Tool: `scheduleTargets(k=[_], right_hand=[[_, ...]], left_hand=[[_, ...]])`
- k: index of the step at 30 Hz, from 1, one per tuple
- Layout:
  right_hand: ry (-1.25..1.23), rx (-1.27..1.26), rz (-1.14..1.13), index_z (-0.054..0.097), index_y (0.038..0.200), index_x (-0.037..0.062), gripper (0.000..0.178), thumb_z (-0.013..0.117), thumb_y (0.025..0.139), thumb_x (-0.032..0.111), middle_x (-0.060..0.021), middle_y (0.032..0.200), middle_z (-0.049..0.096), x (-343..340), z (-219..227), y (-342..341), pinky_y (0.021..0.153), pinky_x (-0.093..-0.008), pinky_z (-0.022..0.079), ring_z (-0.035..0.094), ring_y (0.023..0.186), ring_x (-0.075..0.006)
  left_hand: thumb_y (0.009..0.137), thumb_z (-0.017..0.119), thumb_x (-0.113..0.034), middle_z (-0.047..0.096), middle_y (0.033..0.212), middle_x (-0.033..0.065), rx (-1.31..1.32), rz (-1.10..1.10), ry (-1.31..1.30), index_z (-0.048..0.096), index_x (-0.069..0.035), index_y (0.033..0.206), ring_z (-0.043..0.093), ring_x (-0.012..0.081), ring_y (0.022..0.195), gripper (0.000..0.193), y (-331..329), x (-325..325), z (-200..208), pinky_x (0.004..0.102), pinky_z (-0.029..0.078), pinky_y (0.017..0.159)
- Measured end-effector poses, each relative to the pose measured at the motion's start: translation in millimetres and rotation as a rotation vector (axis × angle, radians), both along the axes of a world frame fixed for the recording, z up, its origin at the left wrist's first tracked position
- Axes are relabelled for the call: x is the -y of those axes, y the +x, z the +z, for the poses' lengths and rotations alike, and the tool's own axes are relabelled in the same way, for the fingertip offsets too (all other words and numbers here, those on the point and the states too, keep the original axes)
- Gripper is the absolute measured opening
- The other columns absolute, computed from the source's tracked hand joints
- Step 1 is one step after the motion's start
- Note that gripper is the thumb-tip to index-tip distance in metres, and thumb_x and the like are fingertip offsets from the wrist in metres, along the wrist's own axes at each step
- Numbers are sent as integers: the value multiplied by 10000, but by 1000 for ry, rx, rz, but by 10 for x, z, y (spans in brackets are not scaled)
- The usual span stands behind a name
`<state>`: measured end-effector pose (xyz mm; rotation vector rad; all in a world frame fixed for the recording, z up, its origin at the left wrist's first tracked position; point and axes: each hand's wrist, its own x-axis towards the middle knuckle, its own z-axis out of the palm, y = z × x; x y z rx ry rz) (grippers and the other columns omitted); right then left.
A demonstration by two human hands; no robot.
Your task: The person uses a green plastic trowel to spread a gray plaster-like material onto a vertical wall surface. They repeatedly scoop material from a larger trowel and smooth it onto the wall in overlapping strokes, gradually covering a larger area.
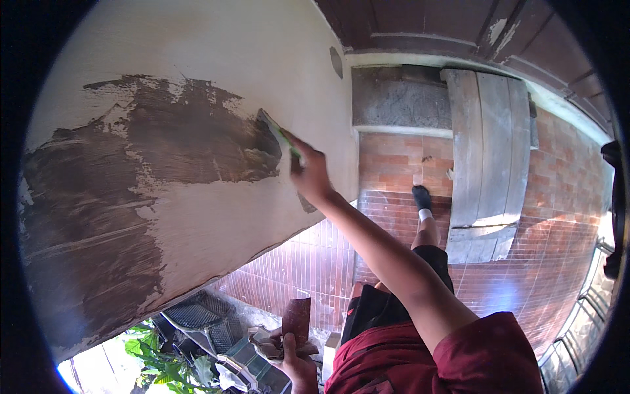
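Observation:
My right hand point(310, 172) grips a putty knife point(273, 127) by its green handle. The blade lies against the wall point(289, 72), at the right end of a broad dark brown smeared patch point(190, 131) with ragged edges. Pale wall surface surrounds the patch. Low in the view, my left hand point(296, 369) is closed around a reddish-brown flat piece point(296, 320), held upright. Beside that piece, a greyish-brown lump point(266, 345) sits at the same hand; I cannot make out exactly what it is.
Long grey wooden boards point(489, 151) lie at right by a concrete step point(400, 98), above reddish floor tiles point(407, 157). A brown panelled door point(426, 23) is at the top. Below the wall stand a dark woven chair point(203, 318) and green plants point(154, 354).

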<state>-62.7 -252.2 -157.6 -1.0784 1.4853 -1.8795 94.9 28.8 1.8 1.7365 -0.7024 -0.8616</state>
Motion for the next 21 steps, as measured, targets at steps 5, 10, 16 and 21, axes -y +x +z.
scheduleTargets(k=[5, 10, 16, 21], right_hand=[[39, -52, 196, 500, 1377, 140, 701, 495, 743, -157, -180, 1334, 541, -434, 110, 340, 1040, -349, 452, 530, 1228, -322], [29, 105, 475, 510, 1362, 103, 593, 537, 813, -120, -180, 1333, 545, -1170, 128, 301, 995, -327, 485, 574, 1191, -296], [224, 140, 48, 540, 1300, 28, 434, 539, 876, -65, -190, 1084, 676, -673, 1, -104, 838, -307, 507, 664, 1024, -243], [-8, -6, 65, 460, 1396, 112, 637, 507, 804, -119, -198, 1336, 522, 37, -17, 81, 1003, -350, 459, 526, 1225, -313]], left_hand=[[826, 661, -77, 515, 950, 33, -13, 83, 66, 513, -21, 1029, 520, 128, 844, 257, -17, -28, -41, 280, 450, 772], [825, 651, -64, 514, 962, 36, 16, 71, 108, 512, -21, 1034, 512, 124, 856, 254, -86, 46, -85, 276, 444, 775], [829, 643, -60, 514, 957, 36, -11, 14, 67, 513, -25, 1034, 505, 119, 855, 246, -105, 71, -10, 276, 439, 777], [833, 647, -65, 510, 952, 31, 11, 64, 46, 511, -29, 1022, 506, 119, 855, 236, -77, 0, -12, 275, 437, 775]])
